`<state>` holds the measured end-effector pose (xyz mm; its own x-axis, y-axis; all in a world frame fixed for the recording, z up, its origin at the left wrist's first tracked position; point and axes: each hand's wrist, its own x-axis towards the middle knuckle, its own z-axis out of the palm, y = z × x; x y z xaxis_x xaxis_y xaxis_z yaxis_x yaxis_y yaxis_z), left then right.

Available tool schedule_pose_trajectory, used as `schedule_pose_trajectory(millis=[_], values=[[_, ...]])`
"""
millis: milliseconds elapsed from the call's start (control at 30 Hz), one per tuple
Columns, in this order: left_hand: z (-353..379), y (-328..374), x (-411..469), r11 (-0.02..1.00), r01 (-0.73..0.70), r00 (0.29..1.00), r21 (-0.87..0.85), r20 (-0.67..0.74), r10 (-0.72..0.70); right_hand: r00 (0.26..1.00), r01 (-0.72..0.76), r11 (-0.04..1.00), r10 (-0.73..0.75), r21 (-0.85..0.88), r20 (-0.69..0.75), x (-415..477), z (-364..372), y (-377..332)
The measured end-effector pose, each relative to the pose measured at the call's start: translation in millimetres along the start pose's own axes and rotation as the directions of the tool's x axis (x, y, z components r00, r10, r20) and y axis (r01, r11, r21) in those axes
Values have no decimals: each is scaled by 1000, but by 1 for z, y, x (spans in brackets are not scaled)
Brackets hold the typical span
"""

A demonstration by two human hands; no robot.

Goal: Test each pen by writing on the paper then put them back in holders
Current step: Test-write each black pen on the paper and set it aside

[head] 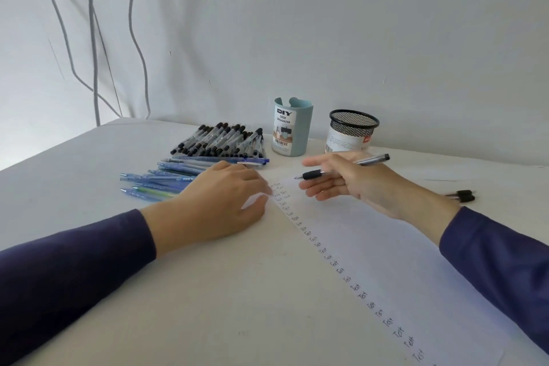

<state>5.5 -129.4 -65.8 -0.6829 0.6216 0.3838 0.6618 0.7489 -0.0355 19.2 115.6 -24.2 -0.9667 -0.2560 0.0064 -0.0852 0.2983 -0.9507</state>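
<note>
Holding pen (341, 167) (uncapped, seemingly), right hand (350, 184); left hand (219, 202) pins paper (371, 246).

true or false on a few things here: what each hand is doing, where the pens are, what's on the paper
1. The right hand holds a pen. True.
2. The left hand holds a pen. False: it rests flat at the paper edge, empty.
3. The mesh cup is full of pens. False: no pens show in it.
4. A pile of black-capped pens lies left of the blue holder. True.
5. The paper is blank. False: "Test" is written repeatedly along its left edge.
</note>
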Motion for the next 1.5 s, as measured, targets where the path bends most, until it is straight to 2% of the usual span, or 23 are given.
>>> schedule_pose_trajectory(millis=[167,267,367,867,1500], values=[[5,0,-3,1000,-4,1000,-18,-22,3,1000,-20,977,18,-210,-12,16,21,3],[6,-1,-2,1000,-13,1000,-21,-17,13,986,45,957,-89,-287,-141,26,33,12],[9,-1,-2,1000,-13,1000,-17,-25,13,959,102,958,-166,-267,-230,35,40,20],[11,-3,-4,999,-7,998,-47,-61,5,965,154,948,-205,-277,-166,41,45,28],[8,-2,-5,999,3,1000,-47,-29,-4,960,151,953,-205,-262,-189,40,44,27]])
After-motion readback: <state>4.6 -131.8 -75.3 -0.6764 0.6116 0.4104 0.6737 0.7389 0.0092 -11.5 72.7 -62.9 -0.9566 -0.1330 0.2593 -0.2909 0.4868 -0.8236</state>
